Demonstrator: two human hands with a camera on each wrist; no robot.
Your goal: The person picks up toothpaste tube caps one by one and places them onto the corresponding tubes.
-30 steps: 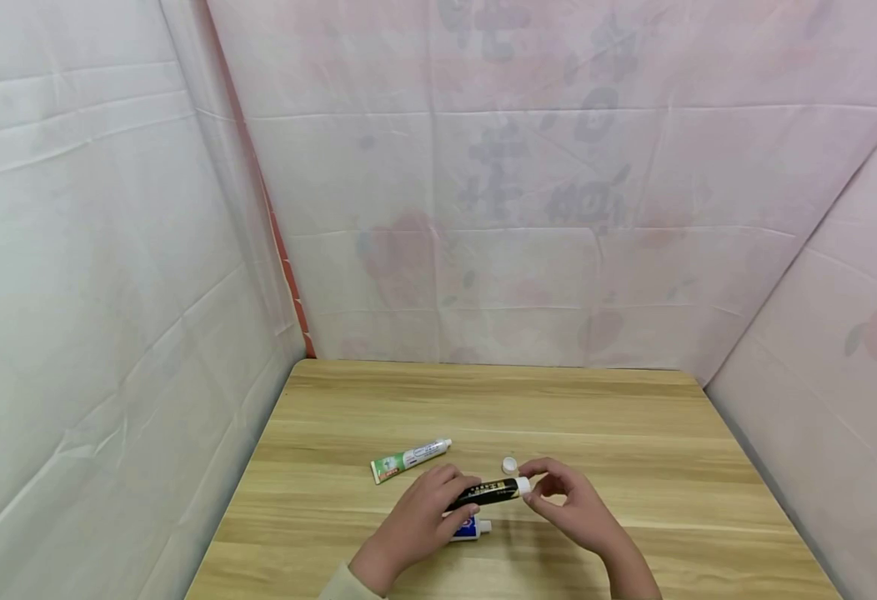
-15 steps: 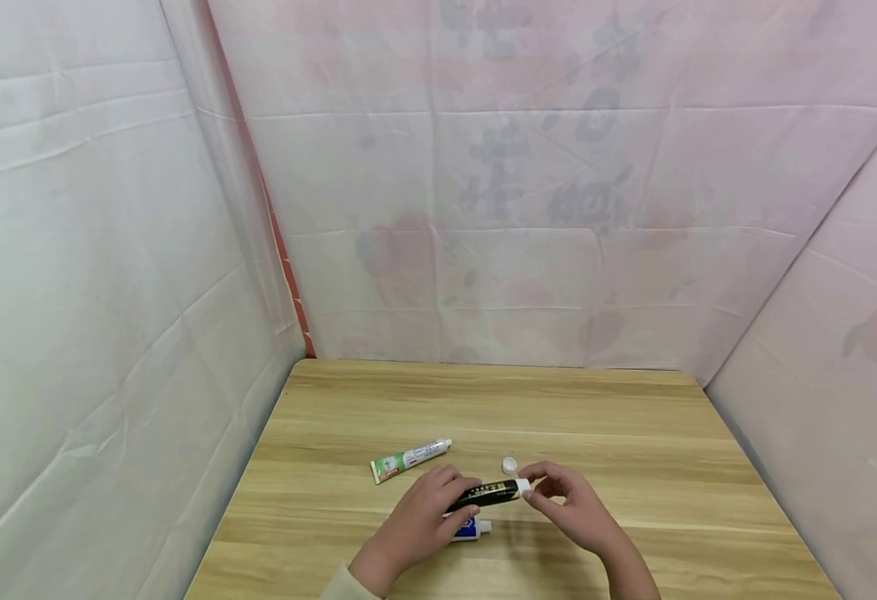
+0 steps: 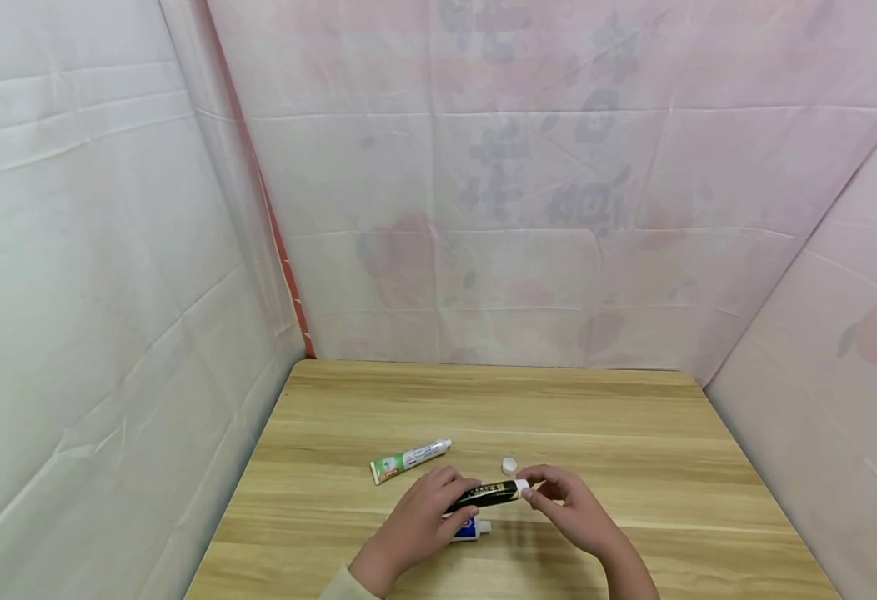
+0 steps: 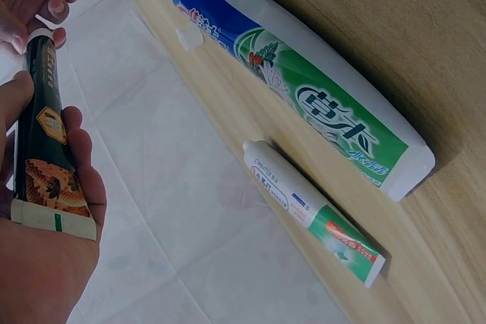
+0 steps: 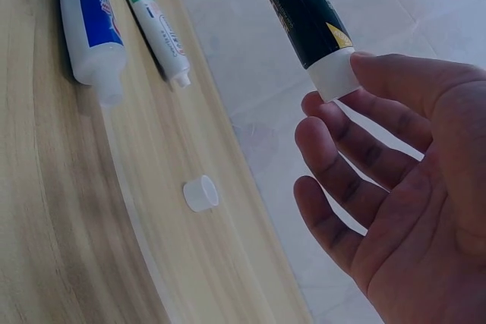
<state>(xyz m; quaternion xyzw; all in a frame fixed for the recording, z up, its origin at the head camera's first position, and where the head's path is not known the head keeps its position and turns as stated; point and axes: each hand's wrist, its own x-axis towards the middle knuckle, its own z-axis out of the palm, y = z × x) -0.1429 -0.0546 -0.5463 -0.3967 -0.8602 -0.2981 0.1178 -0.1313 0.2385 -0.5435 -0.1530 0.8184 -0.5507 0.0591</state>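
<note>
My left hand [image 3: 425,517] grips a black toothpaste tube [image 3: 489,493] above the table, its fingers wrapped around the body. The tube's white cap [image 5: 334,75] points right, and the thumb and a finger of my right hand [image 3: 569,508] pinch it. Beneath the black tube lies a blue, green and white toothpaste tube [image 4: 304,89], partly hidden by my left hand in the head view. It has no cap on its nozzle [image 5: 108,90]. A loose white cap [image 3: 509,465] sits on the table just beyond my right hand.
A smaller green and white toothpaste tube [image 3: 411,461] lies on the wooden table [image 3: 603,408], left of the loose cap and beyond my left hand. Pale printed sheets [image 3: 498,275] hang behind the table and along both sides.
Both hands and the black tube stay nearly in place. My right fingers shift slightly at the white cap.
</note>
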